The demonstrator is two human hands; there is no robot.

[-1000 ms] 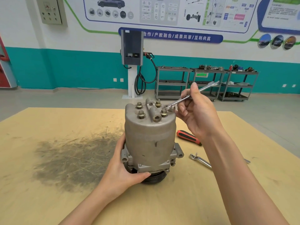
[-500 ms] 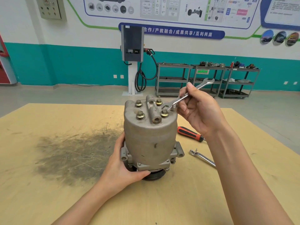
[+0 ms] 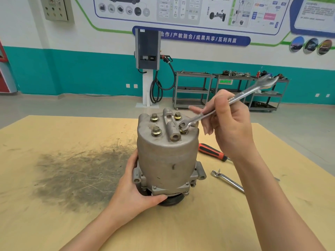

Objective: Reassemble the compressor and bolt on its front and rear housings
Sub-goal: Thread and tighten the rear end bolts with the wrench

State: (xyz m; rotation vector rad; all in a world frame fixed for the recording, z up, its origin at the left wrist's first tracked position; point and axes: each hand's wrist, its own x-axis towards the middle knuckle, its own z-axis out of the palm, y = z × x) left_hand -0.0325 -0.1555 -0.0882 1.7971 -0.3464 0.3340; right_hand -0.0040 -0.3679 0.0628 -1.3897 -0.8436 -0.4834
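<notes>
Wooden worktable (image 3: 54, 223), dark smear left of the compressor (image 3: 167, 160), which stands upright mid-table on its pulley end, four bolts on its top housing. Left hand (image 3: 134, 192) grips the compressor's lower left flange, thumb curled under the front edge; right hand (image 3: 230, 127), just right of the compressor's top, pinches the shank of a combination wrench (image 3: 228, 102), whose lower end sits on the near-right bolt (image 3: 183, 130). Right of the compressor lie a red-handled screwdriver (image 3: 211, 152) and, nearer, a second wrench (image 3: 227, 180), both apart from it.
</notes>
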